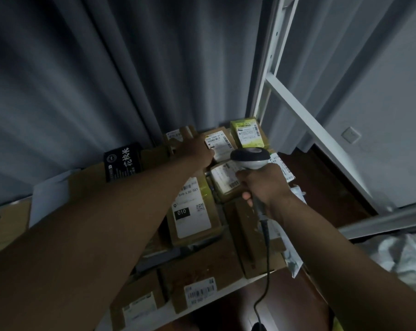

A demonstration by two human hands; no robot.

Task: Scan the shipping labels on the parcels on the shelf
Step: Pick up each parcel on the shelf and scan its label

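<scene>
Your right hand (261,185) grips the scanner (250,157), head aimed at the labelled parcels (222,145) just beyond it, likely for reading, while your left hand (197,151), grip indiscernible, rests on a rear box (178,137), its forearm crossing the 010 parcel (192,211).
</scene>
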